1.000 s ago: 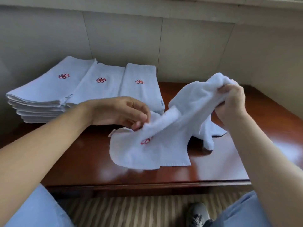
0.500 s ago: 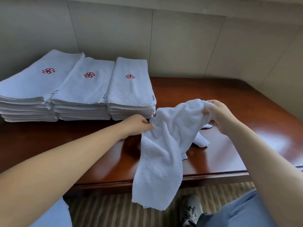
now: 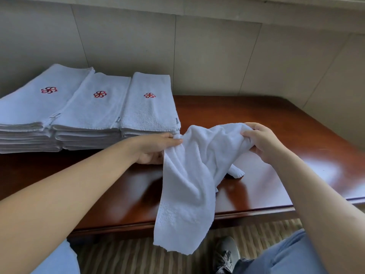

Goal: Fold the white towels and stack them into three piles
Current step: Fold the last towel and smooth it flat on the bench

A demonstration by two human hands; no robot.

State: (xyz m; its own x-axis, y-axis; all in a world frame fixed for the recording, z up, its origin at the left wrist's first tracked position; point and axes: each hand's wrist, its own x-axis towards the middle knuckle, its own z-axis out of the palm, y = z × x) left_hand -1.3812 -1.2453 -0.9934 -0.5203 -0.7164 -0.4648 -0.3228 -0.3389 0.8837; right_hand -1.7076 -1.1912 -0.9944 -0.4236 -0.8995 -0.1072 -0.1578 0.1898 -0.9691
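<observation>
Holding a loose white towel up over the desk, the left hand pinches one top edge and the right hand bunches the other in a curled grip. Its long end hangs past the desk's front edge. Three folded piles sit side by side, back left.

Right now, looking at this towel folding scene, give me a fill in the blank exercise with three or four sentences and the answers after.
1. The folded towels on the table stand in ____ piles.
2. Each top towel bears a ____ flower emblem.
3. The loose towel is held by ____ hands, the left hand and the right hand.
4. Its lower end hangs over the table's ____ edge.

Answers: three; red; both; front
</observation>
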